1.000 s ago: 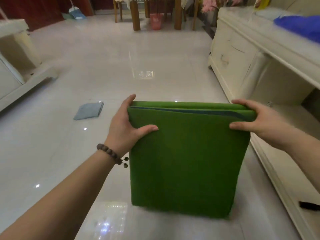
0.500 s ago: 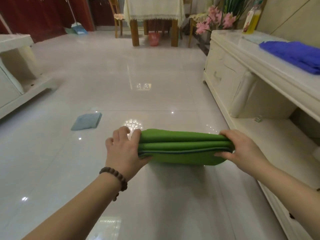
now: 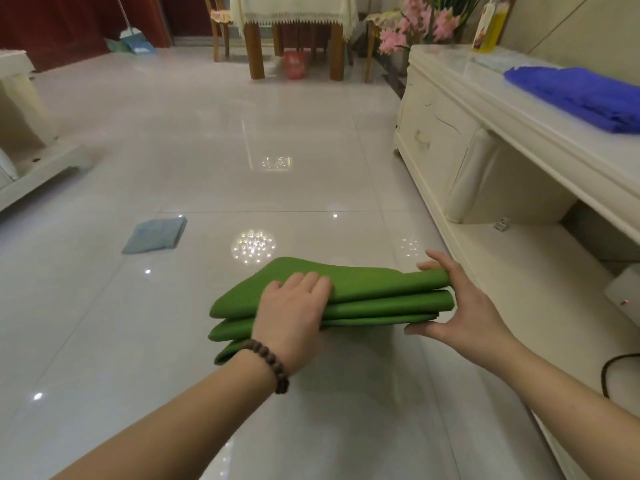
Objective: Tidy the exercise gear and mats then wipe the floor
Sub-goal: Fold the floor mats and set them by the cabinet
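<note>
We hold a folded green mat [image 3: 363,296] above the glossy tiled floor [image 3: 207,150], its layers stacked flat between both hands. Our left hand [image 3: 291,317], a beaded bracelet [image 3: 270,365] at the wrist, lies palm-down over the mat's near-left part, fingers [image 3: 311,280] curled on the top layer. Our right hand [image 3: 460,313] clasps the mat's right end, fingers above and thumb beneath. A small blue-grey cloth [image 3: 156,235] lies on the floor, well apart to the left. A blue mat [image 3: 581,95] rests on the white cabinet [image 3: 460,133] at right.
</note>
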